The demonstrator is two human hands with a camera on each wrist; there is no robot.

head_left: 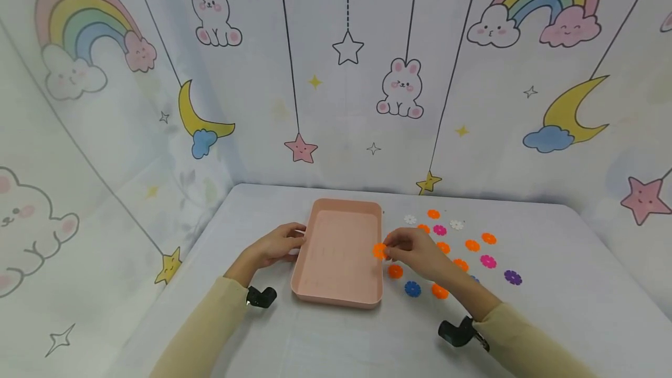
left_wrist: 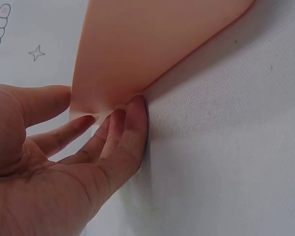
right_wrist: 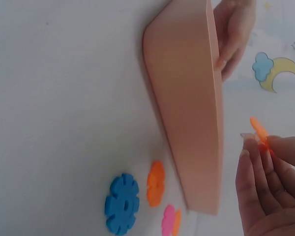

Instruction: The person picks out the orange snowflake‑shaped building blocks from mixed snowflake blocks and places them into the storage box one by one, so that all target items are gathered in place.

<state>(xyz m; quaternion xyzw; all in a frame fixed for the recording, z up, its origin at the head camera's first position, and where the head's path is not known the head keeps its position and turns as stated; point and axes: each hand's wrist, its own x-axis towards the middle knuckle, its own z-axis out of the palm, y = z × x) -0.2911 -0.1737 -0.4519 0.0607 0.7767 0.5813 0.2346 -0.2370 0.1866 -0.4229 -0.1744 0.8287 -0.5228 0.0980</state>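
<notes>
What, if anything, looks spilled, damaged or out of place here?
Nothing looks damaged or clearly out of place. The pink tray rests upright, loose flower-shaped discs lie to its right, and the right grip pinches an orange disc. One slight oddity: tiny dark specks on the white tabletop, too small to identify.

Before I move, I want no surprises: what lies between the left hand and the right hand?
The head view shows the tray between them, plus the orange piece the right hand pinches.
</notes>
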